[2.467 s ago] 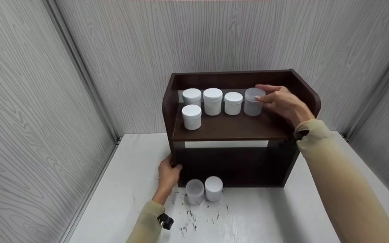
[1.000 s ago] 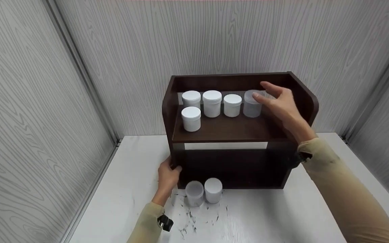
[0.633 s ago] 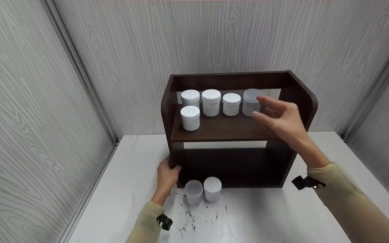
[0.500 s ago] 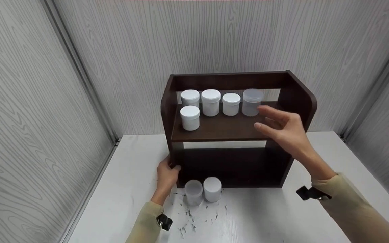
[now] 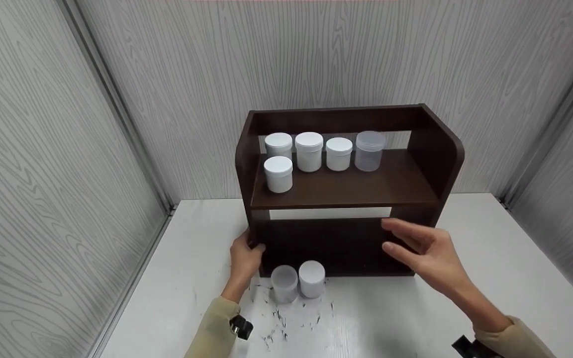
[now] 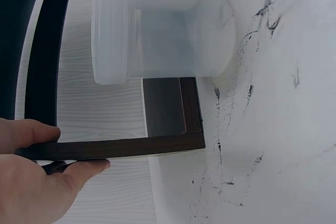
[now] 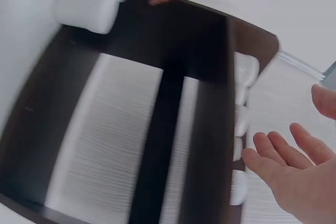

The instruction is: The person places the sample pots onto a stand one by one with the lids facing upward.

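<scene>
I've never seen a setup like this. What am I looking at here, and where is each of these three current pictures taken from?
There is no machine here, just a person's bare hands. The wide picture is taken from the person's head, looking forward and down; the two close ones are taken from the left and right wrists, so the scene looks turned on its side.

A dark brown wooden-looking shelf stands on a white table. Its upper board carries four white lidded jars and one frosted translucent jar. On the table, near the shelf's left front, stand another frosted jar and another white jar.

The left hand grips the shelf's side panel. The right hand holds nothing.
</scene>
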`<state>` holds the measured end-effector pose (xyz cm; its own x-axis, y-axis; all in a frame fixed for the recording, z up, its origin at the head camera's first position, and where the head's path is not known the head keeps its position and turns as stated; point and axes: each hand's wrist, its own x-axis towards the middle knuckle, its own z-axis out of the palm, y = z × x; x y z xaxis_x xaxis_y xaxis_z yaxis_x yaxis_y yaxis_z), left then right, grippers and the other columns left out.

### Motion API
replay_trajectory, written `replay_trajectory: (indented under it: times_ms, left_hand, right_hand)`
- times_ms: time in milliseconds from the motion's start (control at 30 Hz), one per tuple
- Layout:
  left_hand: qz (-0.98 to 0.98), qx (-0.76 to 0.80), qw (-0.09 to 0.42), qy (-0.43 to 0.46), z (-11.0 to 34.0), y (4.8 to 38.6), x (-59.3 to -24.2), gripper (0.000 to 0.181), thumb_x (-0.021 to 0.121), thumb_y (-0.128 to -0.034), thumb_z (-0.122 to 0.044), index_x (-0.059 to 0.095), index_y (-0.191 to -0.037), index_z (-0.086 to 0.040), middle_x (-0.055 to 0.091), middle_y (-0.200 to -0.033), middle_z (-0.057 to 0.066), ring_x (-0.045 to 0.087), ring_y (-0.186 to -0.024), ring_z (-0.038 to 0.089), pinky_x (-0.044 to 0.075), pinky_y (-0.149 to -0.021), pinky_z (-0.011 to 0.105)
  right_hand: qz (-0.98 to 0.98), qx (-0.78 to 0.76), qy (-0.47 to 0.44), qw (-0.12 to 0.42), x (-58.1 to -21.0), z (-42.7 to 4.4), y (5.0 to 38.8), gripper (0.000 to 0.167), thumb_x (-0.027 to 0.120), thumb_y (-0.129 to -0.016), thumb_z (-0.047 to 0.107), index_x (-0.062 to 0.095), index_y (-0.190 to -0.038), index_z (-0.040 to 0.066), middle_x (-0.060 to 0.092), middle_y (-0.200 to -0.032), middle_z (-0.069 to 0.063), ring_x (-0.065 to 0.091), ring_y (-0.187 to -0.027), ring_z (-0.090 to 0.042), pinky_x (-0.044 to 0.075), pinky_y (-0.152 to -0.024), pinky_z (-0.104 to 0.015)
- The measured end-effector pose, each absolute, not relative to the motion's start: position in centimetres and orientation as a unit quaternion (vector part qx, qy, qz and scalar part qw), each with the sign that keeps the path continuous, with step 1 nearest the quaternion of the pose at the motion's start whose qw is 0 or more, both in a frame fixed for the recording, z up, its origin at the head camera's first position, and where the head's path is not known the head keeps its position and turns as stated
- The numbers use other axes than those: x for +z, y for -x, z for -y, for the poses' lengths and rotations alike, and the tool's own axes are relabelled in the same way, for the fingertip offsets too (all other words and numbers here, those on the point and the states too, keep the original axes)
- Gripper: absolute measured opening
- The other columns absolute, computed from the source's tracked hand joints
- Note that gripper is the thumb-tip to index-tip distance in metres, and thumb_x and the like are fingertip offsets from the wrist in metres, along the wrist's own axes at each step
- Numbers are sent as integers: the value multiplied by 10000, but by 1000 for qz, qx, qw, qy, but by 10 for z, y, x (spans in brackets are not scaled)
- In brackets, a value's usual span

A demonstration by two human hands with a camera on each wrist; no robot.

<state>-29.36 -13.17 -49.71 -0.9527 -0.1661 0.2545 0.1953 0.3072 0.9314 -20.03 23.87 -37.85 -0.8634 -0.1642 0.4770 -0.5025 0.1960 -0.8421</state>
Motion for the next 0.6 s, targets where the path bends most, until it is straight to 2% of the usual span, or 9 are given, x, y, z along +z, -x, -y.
replay_trajectory:
  times_ms: [167,433,600]
  left_hand:
    - [791,-592,151,5,132,293,-498,568,588,-940,58,484,-1495,123,604,-1395,300,564,-1322,421,471,-1085,532]
    - [790,-596,147,-7,131,294,-499,581,598,-929,53,491,-1497,112,595,-1410,304,551,-1341,420,451,-1109,521]
    - [790,-595,148,0,132,295,-498,576,600,-935,44,490,-1496,114,590,-1412,308,547,-1344,419,452,-1108,523]
  right_hand:
    - [777,595,-181,100,-411,-244,194,362,804,-920,18,733,-1272,-28,724,-1266,-184,659,-1236,-136,501,-1032,-273]
    - [804,577,-137,44,-449,-247,185,336,798,-960,163,743,-1248,0,748,-1227,-111,685,-1206,-258,522,-988,-232]
    - [811,569,-130,21,-467,-249,182,337,781,-978,203,740,-1253,13,747,-1231,-105,686,-1205,-274,516,-979,-216]
